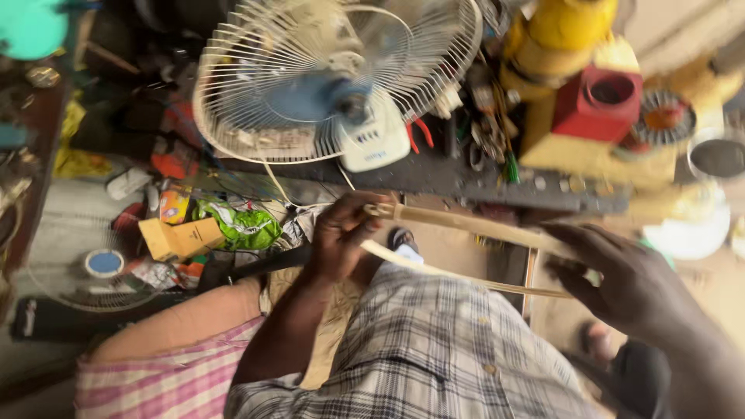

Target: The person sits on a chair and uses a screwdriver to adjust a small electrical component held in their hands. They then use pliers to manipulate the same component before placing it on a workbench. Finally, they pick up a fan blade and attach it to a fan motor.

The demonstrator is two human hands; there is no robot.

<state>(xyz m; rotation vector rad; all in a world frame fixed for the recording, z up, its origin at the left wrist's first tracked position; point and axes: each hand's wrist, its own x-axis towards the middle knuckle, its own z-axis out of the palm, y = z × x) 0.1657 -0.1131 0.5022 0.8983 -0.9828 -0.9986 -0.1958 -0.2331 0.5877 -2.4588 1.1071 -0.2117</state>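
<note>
My left hand [341, 237] is closed around one end of two long, thin pale strips [473, 225]. The upper strip runs straight to the right. The lower strip [466, 278] bows downward under it. My right hand [621, 275] grips the other ends of the strips, fingers curled and blurred. Both hands are held out in front of my plaid shirt [434, 357]. A white table fan [334, 77] with a wire grille stands just beyond the hands on a dark bench.
Cluttered dark bench [466, 178] with tools, a yellow cylinder [559, 31] and a red block [597, 101]. Orange boxes and green wrapping [233, 225] lie on the left. A spare fan grille [85, 264] lies lower left. A person in a pink striped garment [163, 380] sits close by.
</note>
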